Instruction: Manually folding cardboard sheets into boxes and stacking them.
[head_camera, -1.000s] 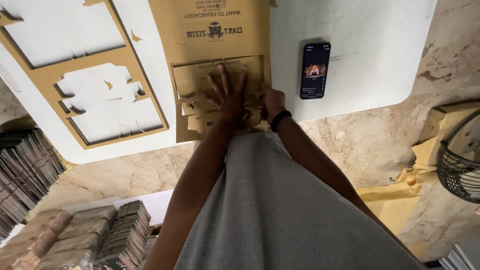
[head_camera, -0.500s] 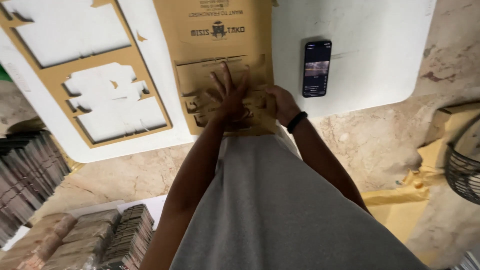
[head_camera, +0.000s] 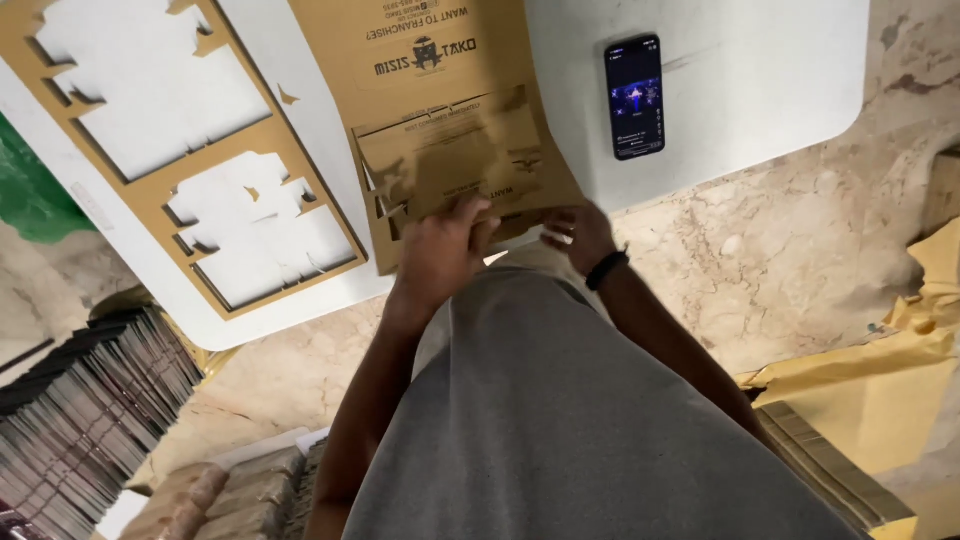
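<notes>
A brown printed cardboard sheet (head_camera: 440, 60) lies on the white table (head_camera: 760, 90). A die-cut cardboard piece (head_camera: 450, 155) rises partly out of its near half. My left hand (head_camera: 445, 245) grips the near edge of that piece, fingers curled over it. My right hand (head_camera: 578, 235), with a black wristband, holds the sheet's near right corner at the table edge. My grey shirt hides the lower parts of both arms.
A brown cardboard frame with punched-out holes (head_camera: 150, 210) lies at the left of the table. A lit phone (head_camera: 634, 95) rests to the right. On the marble floor are stacks of flat cardboard (head_camera: 90, 400), bundles (head_camera: 230, 495) and brown paper (head_camera: 870, 390).
My left hand was pressing flat with spread fingers on the sheet; it has drawn back to the near edge and closed on the die-cut piece, which now lifts. The right hand slid right.
</notes>
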